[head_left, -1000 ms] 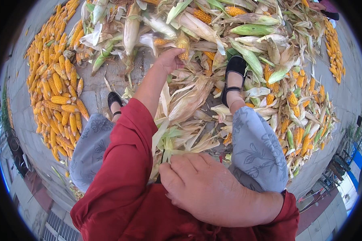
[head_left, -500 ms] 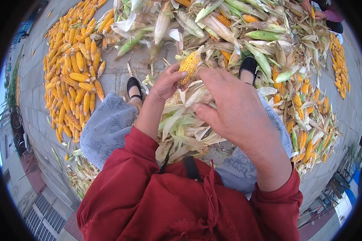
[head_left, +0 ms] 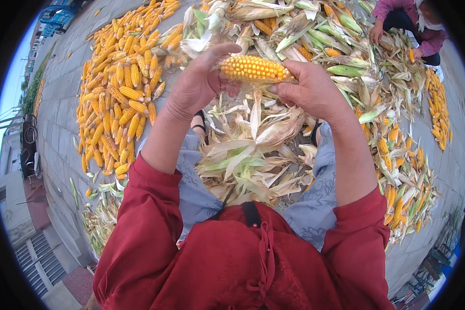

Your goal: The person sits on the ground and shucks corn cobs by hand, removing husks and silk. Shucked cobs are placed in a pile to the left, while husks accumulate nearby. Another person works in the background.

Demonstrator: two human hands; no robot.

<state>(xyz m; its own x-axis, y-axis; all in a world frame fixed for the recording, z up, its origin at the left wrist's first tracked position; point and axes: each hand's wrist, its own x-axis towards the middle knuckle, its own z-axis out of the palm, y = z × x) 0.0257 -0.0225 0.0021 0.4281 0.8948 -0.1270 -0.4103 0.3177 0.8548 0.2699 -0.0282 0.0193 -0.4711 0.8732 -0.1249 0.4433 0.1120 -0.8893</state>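
Observation:
A bare yellow corn cob (head_left: 254, 68) lies nearly level in front of me, its kernels showing. My right hand (head_left: 315, 89) pinches the cob's right end between thumb and fingers. At the other end, my left hand (head_left: 201, 80) is open, its fingers apart around the tip and slightly blurred; whether they touch the kernels is hard to see. Below the cob, loose pale husks (head_left: 253, 155) are heaped between my knees. Ahead lies a big pile of corn ears in green and tan husks (head_left: 294, 31).
To the left, bare cobs (head_left: 119, 98) form a large heap on the paving (head_left: 57, 113). Husks mixed with cobs (head_left: 398, 170) lie at right. Beyond them is a smaller cob heap (head_left: 437, 111). At the far right, another person (head_left: 398, 15) handles corn.
The cob has turned from steep to nearly level and moved farther from me. My right hand now grips its right end, while my left hand has loosened. The view has shifted a little.

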